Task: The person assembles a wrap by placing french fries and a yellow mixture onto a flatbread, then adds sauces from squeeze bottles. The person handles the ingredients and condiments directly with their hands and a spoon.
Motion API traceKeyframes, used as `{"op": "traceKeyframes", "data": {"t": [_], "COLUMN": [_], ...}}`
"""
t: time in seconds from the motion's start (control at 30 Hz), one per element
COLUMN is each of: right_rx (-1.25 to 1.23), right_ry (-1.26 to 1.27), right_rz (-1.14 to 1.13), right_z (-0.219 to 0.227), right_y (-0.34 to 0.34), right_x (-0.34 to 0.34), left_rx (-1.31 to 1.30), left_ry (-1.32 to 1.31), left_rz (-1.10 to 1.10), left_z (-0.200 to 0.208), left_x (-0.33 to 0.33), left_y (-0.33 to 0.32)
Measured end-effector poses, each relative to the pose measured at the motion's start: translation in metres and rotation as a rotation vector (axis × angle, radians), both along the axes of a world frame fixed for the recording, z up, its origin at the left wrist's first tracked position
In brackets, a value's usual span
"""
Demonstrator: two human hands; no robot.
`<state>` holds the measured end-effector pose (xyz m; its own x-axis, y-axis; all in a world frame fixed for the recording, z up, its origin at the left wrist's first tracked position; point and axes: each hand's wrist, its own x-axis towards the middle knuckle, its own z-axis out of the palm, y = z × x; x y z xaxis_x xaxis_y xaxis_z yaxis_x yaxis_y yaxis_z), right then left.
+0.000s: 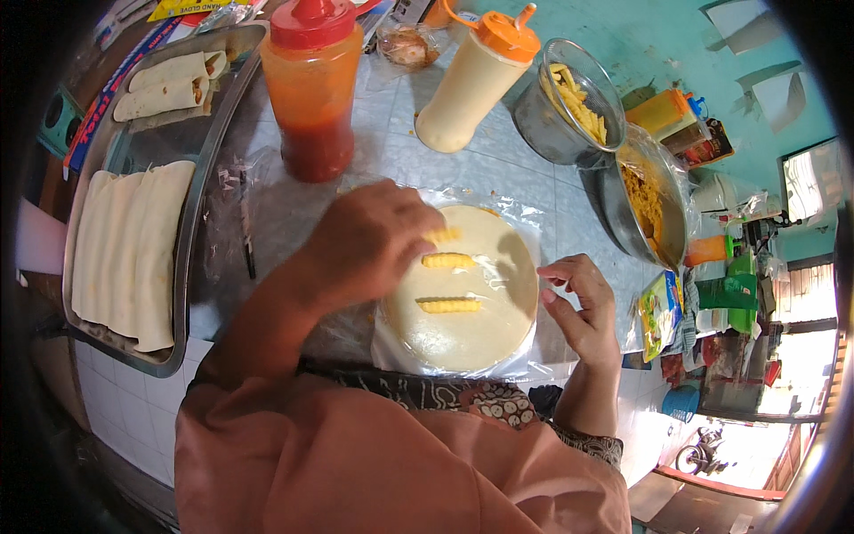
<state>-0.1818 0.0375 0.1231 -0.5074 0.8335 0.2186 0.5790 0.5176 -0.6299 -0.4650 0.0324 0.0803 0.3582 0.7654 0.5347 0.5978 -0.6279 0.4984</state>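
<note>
A round, pale flatbread wrapper (498,334) lies on clear plastic in front of me, with glossy white streaks on its surface. Two crinkle-cut fries rest across it, an upper fry (447,261) and a lower fry (449,306). My left hand (369,236) reaches over the wrapper's upper left, its fingertips pinched on another crinkle-cut fry (443,235), slightly blurred. Just off the wrapper's right edge, my right hand (585,307) hovers with thumb and fingers apart, holding nothing.
Behind stand a red sauce bottle (311,107) and a cream sauce bottle (471,89). At right are a mesh strainer (543,125) of fries and a metal bowl (614,209) of shredded orange-brown filling. A metal tray (200,205) holding several rolls and folded wrappers sits left.
</note>
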Motion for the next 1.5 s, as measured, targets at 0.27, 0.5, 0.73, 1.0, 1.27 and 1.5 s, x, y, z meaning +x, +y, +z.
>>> {"op": "traceKeyframes", "data": {"t": [0.27, 0.5, 0.73, 1.0, 1.27, 1.5], "right_rx": [0.052, -0.06, -0.245, 0.117, 0.249, 0.277], "right_ry": [0.03, 0.046, 0.126, -0.022, -0.137, -0.07], "right_rz": [0.217, 0.197, -0.155, 0.129, 0.124, 0.173], "right_z": [-0.015, -0.021, -0.044, -0.062, -0.056, -0.046], "right_y": [0.004, 0.005, 0.029, 0.045, 0.039, 0.03], "right_x": [-0.024, -0.023, 0.001, -0.014, -0.017, -0.019], "left_rx": [0.038, -0.002, -0.054, -0.114, -0.152, -0.149], "left_ry": [-0.019, -0.067, 0.045, 0.06, 0.049, 0.073], "left_rz": [-0.194, -0.184, -0.017, -0.045, -0.065, -0.059], "left_z": [-0.007, -0.004, -0.009, -0.021, -0.019, -0.015], "left_x": [0.045, 0.046, 0.016, 0.019, 0.015, 0.016], "left_y": [-0.015, -0.017, 0.003, 0.002, 0.0, 0.0]}}
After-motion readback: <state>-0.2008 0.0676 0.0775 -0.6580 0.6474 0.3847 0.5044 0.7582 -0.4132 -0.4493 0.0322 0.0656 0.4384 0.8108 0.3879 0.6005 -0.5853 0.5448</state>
